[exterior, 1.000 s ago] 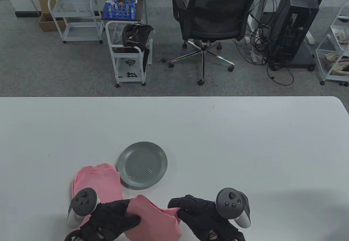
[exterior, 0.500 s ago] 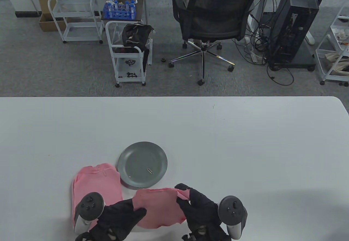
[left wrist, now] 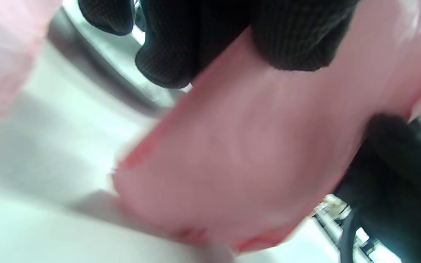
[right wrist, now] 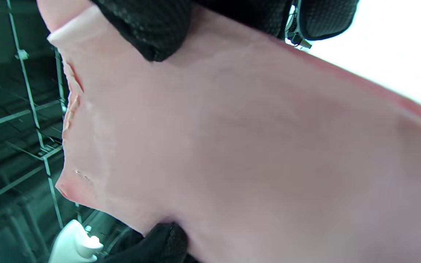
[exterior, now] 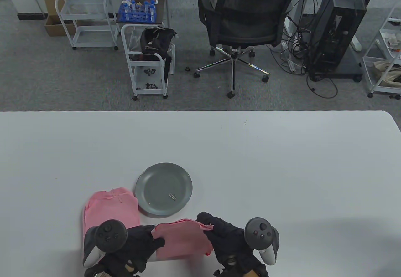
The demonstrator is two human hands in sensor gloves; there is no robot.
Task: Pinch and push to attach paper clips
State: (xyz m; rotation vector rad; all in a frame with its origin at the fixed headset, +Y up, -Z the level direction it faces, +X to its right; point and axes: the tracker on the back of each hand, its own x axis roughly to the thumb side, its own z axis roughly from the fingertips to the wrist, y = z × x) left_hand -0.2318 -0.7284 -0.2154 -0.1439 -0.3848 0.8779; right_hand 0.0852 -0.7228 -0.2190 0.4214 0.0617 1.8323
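Both hands grip one pink cloth (exterior: 181,238) — left hand (exterior: 138,248) at its left edge, right hand (exterior: 225,236) pinching its right corner. One paper clip (exterior: 172,196) lies in the grey plate (exterior: 147,202).

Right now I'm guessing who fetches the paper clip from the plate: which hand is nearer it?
Right. The right hand, gripping the pink paper, sits just below-right of the paper clip; the left hand is lower left, farther off.

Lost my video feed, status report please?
Left hand and right hand both grip the pink sheet. Paper clip untouched on grey plate. Nothing between.
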